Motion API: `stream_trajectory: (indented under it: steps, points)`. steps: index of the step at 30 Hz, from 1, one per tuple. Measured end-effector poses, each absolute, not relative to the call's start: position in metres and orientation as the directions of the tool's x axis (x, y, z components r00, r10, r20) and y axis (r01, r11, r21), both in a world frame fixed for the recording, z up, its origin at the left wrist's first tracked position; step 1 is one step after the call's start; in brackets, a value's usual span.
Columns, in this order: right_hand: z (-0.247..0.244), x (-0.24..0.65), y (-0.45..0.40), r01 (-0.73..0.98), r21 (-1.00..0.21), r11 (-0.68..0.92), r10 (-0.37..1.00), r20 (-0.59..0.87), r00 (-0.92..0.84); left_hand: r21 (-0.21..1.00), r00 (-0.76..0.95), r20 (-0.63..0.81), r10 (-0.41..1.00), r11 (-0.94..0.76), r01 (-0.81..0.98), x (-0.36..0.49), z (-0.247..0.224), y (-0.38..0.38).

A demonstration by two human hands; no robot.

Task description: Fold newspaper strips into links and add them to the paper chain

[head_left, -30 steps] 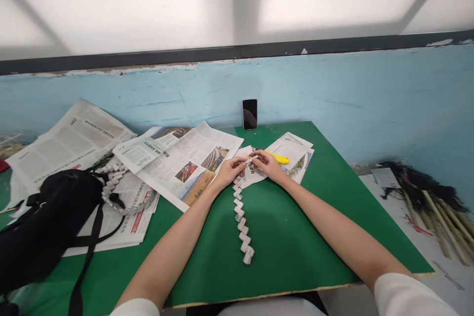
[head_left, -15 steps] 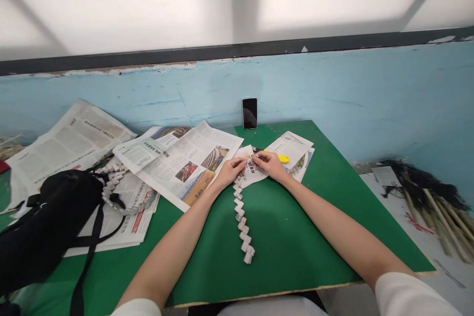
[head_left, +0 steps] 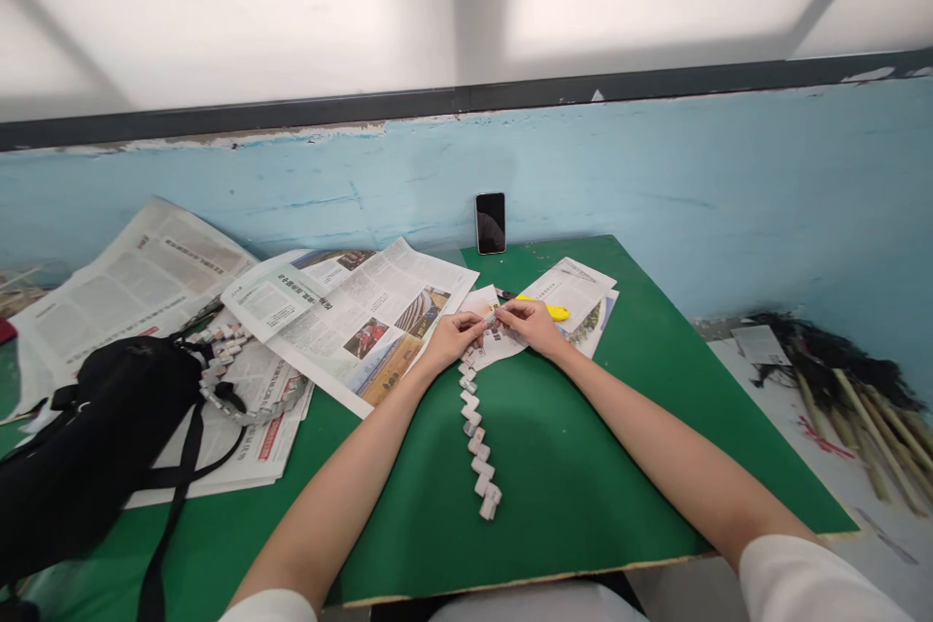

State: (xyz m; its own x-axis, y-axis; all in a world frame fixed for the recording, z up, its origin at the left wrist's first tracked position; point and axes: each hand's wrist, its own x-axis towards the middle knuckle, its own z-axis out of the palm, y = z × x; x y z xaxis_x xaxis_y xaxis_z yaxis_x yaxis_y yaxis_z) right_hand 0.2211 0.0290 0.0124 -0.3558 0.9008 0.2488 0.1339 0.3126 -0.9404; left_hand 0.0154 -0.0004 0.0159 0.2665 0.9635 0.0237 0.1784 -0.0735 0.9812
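Note:
A zigzag chain of folded newspaper links (head_left: 477, 447) runs down the green table (head_left: 583, 486) toward me. Its far end passes up under my left hand (head_left: 456, 335), whose fingers are pinched on it. Fingertips of my right hand (head_left: 535, 323) pinch the same end from the other side, close to the left ones. The small piece between the fingertips is partly hidden. Beneath both hands lies a loose piece of newspaper (head_left: 502, 350). A yellow-handled cutter (head_left: 558, 313) lies just behind my right hand, partly covered by it.
A phone (head_left: 491, 224) leans on the blue wall. Newspaper sheets (head_left: 357, 311) spread to the left, with a black bag (head_left: 138, 389) and another paper chain (head_left: 262, 408) beside them. More cut newspaper (head_left: 575, 287) lies at right. Sticks (head_left: 875, 437) lie beyond the table's right edge.

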Motion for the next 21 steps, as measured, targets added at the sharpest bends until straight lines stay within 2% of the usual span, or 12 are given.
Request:
stream_trajectory:
  steps: [10, 21]
  points:
    - [0.0078, 0.2215, 0.0321, 0.11, -0.947, 0.301, 0.907, 0.248, -0.341, 0.996, 0.328, 0.01, 0.945, -0.04, 0.084, 0.0141, 0.0154, 0.0001]
    - [0.0106, 0.2216, 0.0298, 0.083, -0.955, 0.285, 0.902, 0.237, -0.361, 0.981, 0.289, 0.045, 0.956, -0.096, 0.166, 0.0135, 0.0151, -0.0007]
